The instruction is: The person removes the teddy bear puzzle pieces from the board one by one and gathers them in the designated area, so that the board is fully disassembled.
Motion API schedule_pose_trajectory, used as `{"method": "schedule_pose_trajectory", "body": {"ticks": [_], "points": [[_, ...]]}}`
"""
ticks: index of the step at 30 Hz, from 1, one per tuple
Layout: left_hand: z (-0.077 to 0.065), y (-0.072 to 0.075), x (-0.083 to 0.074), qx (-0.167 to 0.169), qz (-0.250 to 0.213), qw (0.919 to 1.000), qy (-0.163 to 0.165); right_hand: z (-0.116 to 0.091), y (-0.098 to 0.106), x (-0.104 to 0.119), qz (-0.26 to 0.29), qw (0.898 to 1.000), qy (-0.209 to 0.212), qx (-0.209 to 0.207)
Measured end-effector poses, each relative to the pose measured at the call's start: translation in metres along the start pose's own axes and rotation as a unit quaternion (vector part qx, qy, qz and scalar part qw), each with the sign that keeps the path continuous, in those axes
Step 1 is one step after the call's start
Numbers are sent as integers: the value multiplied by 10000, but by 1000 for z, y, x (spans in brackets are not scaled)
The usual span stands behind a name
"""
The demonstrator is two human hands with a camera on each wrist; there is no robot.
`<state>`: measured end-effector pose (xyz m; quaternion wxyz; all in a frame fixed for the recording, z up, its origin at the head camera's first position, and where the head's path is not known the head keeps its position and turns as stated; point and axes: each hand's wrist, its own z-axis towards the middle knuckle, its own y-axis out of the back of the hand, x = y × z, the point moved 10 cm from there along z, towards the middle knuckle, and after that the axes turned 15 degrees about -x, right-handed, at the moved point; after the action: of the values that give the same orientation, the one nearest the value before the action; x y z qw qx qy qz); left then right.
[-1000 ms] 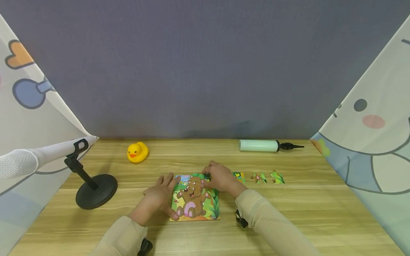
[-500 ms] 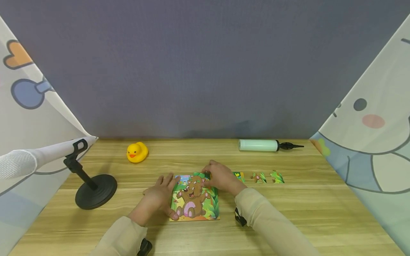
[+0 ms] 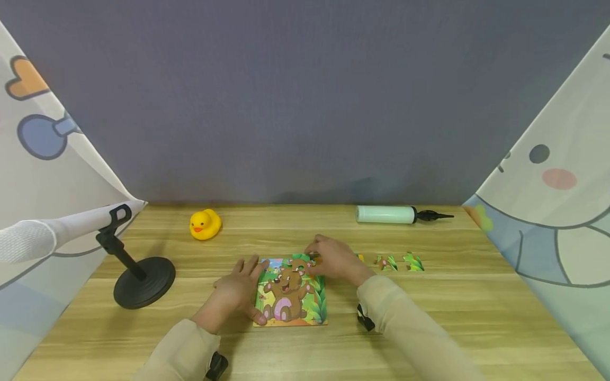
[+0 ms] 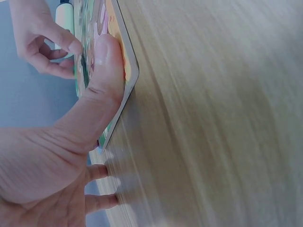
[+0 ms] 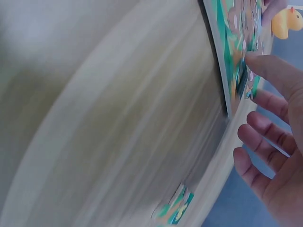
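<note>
A bear jigsaw puzzle lies flat on the table in its thin board. My left hand is spread at its left side. The left thumb rests on the board's near left corner, while other fingers touch the table. At the far right part of the puzzle, my right hand pinches a green and brown puzzle piece between thumb and index finger. The remaining right fingers are loosely bent and hold nothing. Part of that piece is hidden by the fingers, and whether it is fully seated I cannot tell.
Two loose puzzle pieces lie to the right; another loose piece is mostly hidden behind my right hand. A yellow rubber duck and a hand pump stand farther back. At left is a microphone on a black stand.
My right hand has shifted slightly to the right and away, and more of the puzzle's top, with the bear's ear, shows. The left hand stays in place on the board.
</note>
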<state>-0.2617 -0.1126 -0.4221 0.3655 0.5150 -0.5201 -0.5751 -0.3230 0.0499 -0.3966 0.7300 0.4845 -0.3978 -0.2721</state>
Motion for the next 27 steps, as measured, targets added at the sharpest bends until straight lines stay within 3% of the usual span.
{"method": "schedule_pose_trajectory", "body": {"ticks": [12,27], "points": [[-1,3,-1,-2,-45,10000,-13,-17,22,-11,205,9987,441,-121],[-1,3,-2,-92,-118,9998,-96,-55,56,-42,342,9980,472,-246]]}}
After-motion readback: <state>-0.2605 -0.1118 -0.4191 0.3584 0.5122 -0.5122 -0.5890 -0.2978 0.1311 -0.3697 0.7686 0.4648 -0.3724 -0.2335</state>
